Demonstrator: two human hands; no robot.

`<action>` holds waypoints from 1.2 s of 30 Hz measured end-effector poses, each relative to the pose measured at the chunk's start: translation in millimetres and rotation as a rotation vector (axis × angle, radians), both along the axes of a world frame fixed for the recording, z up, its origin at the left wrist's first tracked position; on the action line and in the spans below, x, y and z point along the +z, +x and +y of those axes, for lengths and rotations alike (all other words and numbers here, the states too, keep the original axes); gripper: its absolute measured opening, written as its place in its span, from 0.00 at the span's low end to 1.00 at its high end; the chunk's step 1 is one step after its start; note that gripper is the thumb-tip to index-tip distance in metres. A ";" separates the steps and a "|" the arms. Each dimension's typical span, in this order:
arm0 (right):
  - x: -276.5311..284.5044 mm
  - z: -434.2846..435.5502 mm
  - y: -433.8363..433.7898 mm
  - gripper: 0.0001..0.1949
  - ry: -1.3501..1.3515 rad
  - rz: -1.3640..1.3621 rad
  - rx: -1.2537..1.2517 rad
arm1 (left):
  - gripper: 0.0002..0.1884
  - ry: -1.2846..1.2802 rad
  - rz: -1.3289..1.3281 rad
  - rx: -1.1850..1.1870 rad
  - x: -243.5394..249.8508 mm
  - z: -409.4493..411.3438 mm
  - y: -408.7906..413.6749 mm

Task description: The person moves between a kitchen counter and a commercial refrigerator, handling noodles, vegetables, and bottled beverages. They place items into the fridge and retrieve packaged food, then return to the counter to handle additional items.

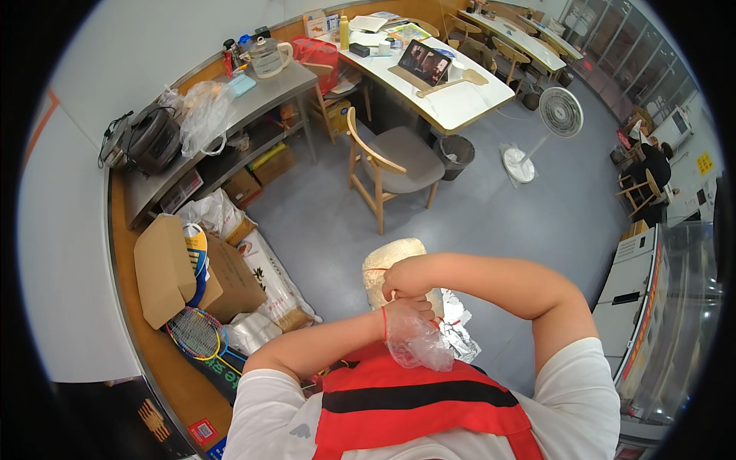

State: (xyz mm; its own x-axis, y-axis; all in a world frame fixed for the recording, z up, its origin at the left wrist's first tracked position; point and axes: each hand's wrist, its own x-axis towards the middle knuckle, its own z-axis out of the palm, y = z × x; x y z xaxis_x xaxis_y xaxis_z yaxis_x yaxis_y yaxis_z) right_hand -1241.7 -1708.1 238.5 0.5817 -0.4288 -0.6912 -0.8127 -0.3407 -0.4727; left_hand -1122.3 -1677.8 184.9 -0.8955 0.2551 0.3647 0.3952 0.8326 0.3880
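Observation:
My left hand [409,307] and my right hand [409,277] meet in front of my red apron [414,422]. The right fingers are curled down against the left hand, and what lies between them is hidden. Crumpled clear plastic [417,342] hangs at my left wrist, where a thin red band [384,323] crosses it. Just beyond both hands is a rounded cream-coloured bundle [397,253] with a red cord around it. Crinkled silver foil [460,328] shows beside its lower right, partly behind the plastic. My forearms and hands cover much of the bundle.
Ahead stands a wooden chair [397,155] beside a waste bin [454,155] and a white table [460,109]. A cardboard box [230,276], sacks [276,282] and badminton rackets [198,333] crowd the left. A pedestal fan [560,112] stands right; a person [647,164] sits farther off.

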 end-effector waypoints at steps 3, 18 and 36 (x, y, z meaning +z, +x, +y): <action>1.2 12.8 -29.2 0.08 -0.239 -0.258 -0.088 | 0.12 0.124 -0.073 -0.042 -32.1 -3.5 -10.2; -23.7 58.3 21.3 0.05 -0.657 -0.631 -0.814 | 0.16 0.046 -0.104 0.959 -52.8 -94.7 37.8; -68.6 -302.1 20.2 0.06 -0.704 -0.775 -0.677 | 0.08 -0.428 -0.382 1.329 14.7 -449.6 90.6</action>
